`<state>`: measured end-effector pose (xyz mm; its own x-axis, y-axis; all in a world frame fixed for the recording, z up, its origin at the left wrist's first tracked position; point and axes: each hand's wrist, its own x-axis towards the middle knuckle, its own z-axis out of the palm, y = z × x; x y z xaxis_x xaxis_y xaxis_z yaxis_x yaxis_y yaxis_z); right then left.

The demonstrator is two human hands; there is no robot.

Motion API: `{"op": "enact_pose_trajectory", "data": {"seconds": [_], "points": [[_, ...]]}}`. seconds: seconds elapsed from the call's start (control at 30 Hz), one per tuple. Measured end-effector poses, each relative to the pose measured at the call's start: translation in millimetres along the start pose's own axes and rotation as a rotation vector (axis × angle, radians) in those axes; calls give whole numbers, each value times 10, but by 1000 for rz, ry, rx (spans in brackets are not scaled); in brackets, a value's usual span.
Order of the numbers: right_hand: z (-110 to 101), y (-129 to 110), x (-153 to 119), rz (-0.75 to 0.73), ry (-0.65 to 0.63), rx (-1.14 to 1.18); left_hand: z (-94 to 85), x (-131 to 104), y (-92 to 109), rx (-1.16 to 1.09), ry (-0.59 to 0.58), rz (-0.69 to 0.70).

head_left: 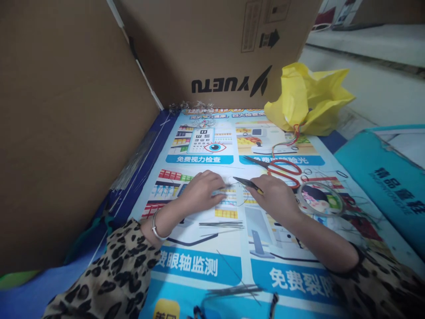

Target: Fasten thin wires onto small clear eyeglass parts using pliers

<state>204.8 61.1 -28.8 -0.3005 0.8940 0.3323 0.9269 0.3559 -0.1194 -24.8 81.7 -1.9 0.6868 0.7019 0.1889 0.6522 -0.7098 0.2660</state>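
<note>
Cardboard panels: two, one (66, 110) left of the printed sheet, one (206, 44) standing at its far edge. Printed sheet (299, 308): one, under the work. Turquoise box (385, 177): one, by the right edge. Yellow crumpled bag (307, 99): one, far right corner. Hands: two. Left hand (206, 190), mid-sheet, fingers curled at a thin wire; cannot tell whether pinched on it. Right hand (277, 197) closed around one black-tipped tool (247, 183), tip pointing left. Red-handled scissors (267, 165): one pair, just beyond the right hand. Clear roll (322, 213): one, toward the right edge. Wire bundles: two on the sheet, one (221, 224) between the forearms, one (234, 290) at the near edge. Thin wire (247, 198): one curved length, mid-sheet, between the hands.
</note>
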Motion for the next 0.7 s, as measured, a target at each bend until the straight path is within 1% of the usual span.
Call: {"op": "enact_pose_trajectory", "data": {"seconds": [0.27, 0.47, 0.7], "points": [[-20, -24, 8, 41, -14, 12, 53, 73, 23, 41, 46, -48], [-77, -72, 23, 96, -62, 21, 89, 140, 49, 80, 68, -87], [-105, -112, 33, 126, -103, -9, 133, 193, 57, 90, 97, -104]]}}
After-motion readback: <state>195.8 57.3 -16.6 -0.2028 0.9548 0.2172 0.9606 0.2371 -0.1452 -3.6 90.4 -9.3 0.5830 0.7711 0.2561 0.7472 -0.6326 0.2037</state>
